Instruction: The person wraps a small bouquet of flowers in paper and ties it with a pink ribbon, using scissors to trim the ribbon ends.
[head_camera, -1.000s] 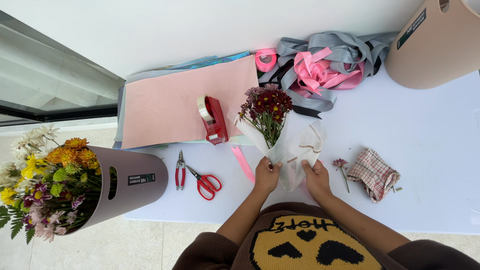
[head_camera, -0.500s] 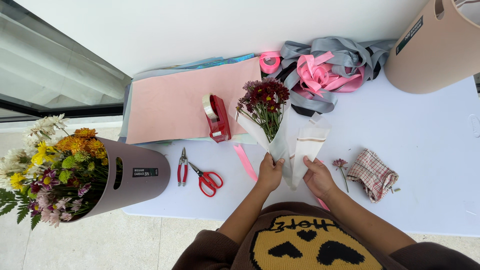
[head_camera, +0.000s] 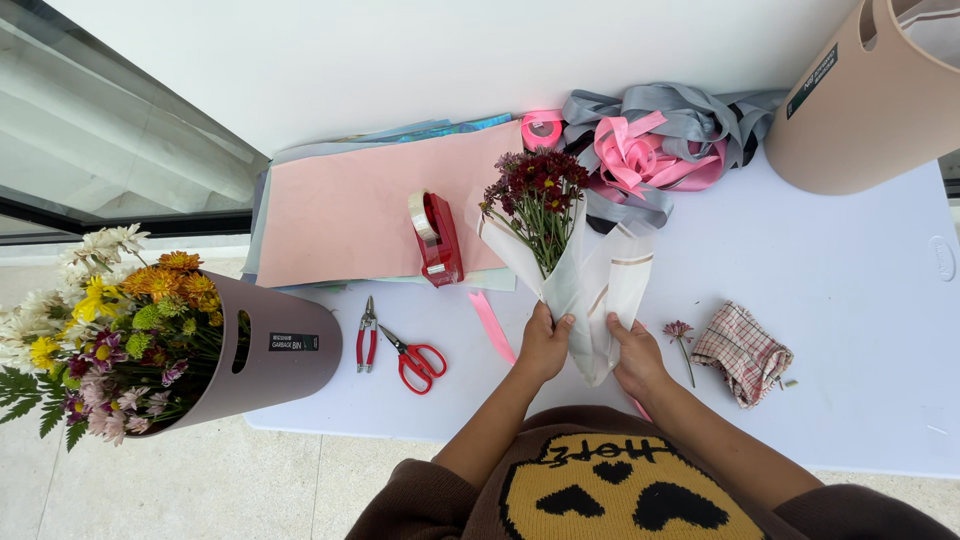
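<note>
left hand (head_camera: 544, 345) and right hand (head_camera: 636, 355) both gripped the white wrap (head_camera: 592, 290) around the dark red flowers (head_camera: 535, 190), at the table's (head_camera: 850, 270) near centre. scissors (head_camera: 415, 358) lay left, a checked cloth (head_camera: 742, 352) right.

This looks like a florist's workbench: a white table (head_camera: 850, 260) with wrapping paper sheets (head_camera: 350, 215), ribbons (head_camera: 650, 150), a tape dispenser (head_camera: 437, 237), and a bin of mixed flowers (head_camera: 120, 330).

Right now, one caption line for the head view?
Both hands, left hand and right hand, wrap white paper around a dark red bouquet.
</note>
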